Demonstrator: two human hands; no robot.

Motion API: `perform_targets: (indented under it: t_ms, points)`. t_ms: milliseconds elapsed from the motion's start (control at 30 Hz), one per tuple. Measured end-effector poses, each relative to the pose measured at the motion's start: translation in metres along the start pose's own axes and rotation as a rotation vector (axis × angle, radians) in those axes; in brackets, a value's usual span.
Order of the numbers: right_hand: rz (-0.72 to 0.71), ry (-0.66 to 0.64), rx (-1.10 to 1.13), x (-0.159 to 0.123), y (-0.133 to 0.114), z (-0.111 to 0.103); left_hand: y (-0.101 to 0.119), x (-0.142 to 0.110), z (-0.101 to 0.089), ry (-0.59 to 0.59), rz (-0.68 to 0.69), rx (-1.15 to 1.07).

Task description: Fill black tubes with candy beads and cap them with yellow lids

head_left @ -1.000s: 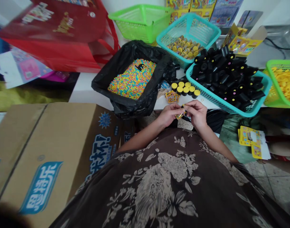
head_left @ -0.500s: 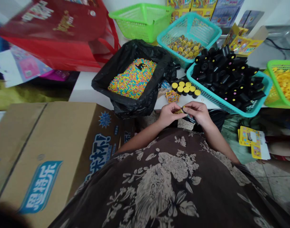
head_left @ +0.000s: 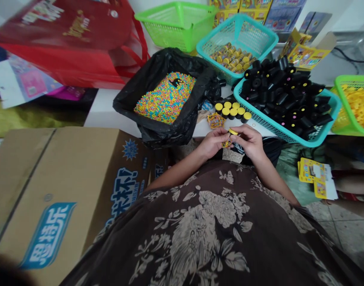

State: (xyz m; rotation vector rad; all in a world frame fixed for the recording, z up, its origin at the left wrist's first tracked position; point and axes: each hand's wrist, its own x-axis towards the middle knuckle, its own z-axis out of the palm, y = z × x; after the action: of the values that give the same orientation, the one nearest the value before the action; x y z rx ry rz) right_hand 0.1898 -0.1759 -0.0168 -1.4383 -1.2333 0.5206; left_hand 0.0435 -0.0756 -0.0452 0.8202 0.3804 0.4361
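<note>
**A:** When the head view caught them, what had just changed?

**B:** A yellow cap (head_left: 233,131) had risen into view: the right hand (head_left: 249,142), nearly closed, pinched it just above the small gold packet (head_left: 226,143) gripped in the curled left hand (head_left: 213,143).

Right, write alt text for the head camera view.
A person's left hand and right hand hold a small yellow cap near a row of yellow-capped black tubes, with a teal basket of black tubes and a black bag of multicoloured pellets nearby.
</note>
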Motion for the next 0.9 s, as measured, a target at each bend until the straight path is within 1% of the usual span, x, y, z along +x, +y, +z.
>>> perform_targets:
  t_ms: [133, 333, 433, 500, 567, 667, 733, 800, 900]
  points:
    - [0.021, 0.044, 0.092, -0.001, 0.003, 0.003, 0.002, 0.001, 0.004, 0.026, -0.009, -0.049]
    - [0.186, 0.053, 0.322, -0.006, 0.006, 0.014, 0.010, -0.002, 0.017, 0.093, -0.050, -0.088]
    - [0.241, 0.057, 0.411, -0.007, 0.012, 0.015, 0.009, -0.001, 0.018, 0.094, -0.090, -0.112]
    - [0.246, 0.068, 0.425, -0.008, 0.015, 0.014, 0.007, 0.000, 0.017, 0.080, -0.128, -0.115]
    - [0.197, 0.101, 0.380, -0.008, 0.017, 0.011, 0.007, 0.002, 0.016, 0.064, -0.165, -0.111]
    - [0.019, 0.145, 0.197, -0.008, 0.016, 0.006, 0.011, 0.002, 0.018, 0.075, -0.158, -0.119]
    - [-0.101, 0.133, 0.020, -0.008, 0.014, 0.003, 0.015, 0.002, 0.021, 0.111, -0.112, -0.126]
    - [-0.182, 0.112, -0.136, -0.007, 0.012, 0.001, 0.018, 0.002, 0.023, 0.145, -0.083, -0.118]
    - [-0.261, 0.125, -0.269, -0.008, 0.013, -0.001, 0.020, 0.003, 0.025, 0.160, -0.105, -0.107]
